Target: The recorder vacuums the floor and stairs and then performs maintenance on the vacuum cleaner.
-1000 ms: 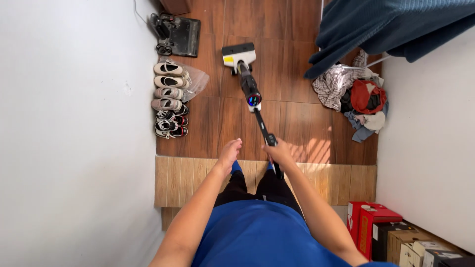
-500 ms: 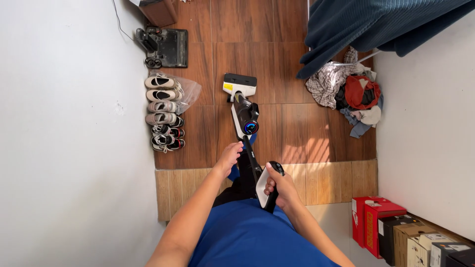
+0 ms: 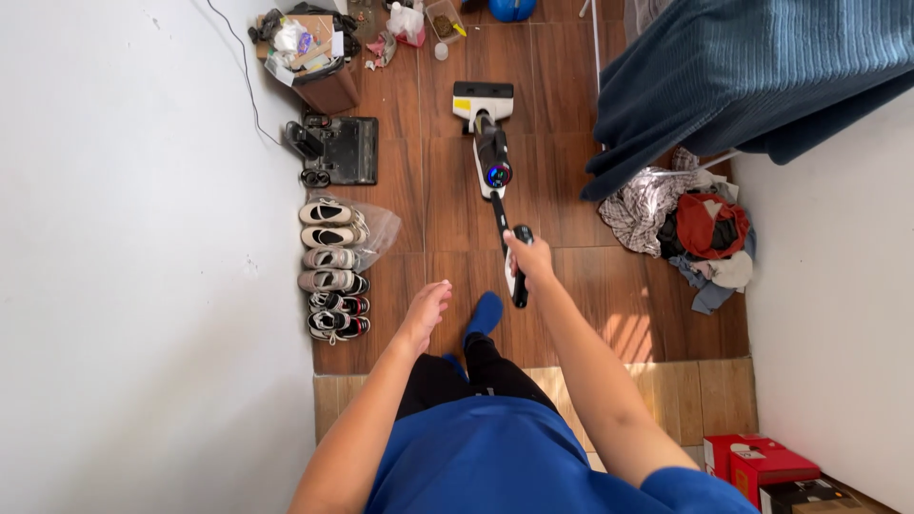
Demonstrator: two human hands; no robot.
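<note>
My right hand (image 3: 529,258) is stretched forward, gripping the black and white handle of an upright floor cleaner (image 3: 493,164). Its white head (image 3: 483,99) rests on the dark wooden floor (image 3: 447,205) far ahead, and a round lit display glows on its body. My left hand (image 3: 426,311) hangs free at my side with fingers loosely apart, holding nothing. My foot in a blue sock (image 3: 482,315) is stepped onto the dark floor.
A row of shoes (image 3: 331,268) lines the white left wall, with a black charging dock (image 3: 337,150) and a cluttered box (image 3: 305,48) beyond. A clothes pile (image 3: 692,225) lies right under a dark blue blanket (image 3: 752,76). Red boxes (image 3: 762,464) sit bottom right.
The cleaner was pulled back toward me, then pushed far forward again. I have stepped forward off the lighter tiled step, and my right arm is now extended.
</note>
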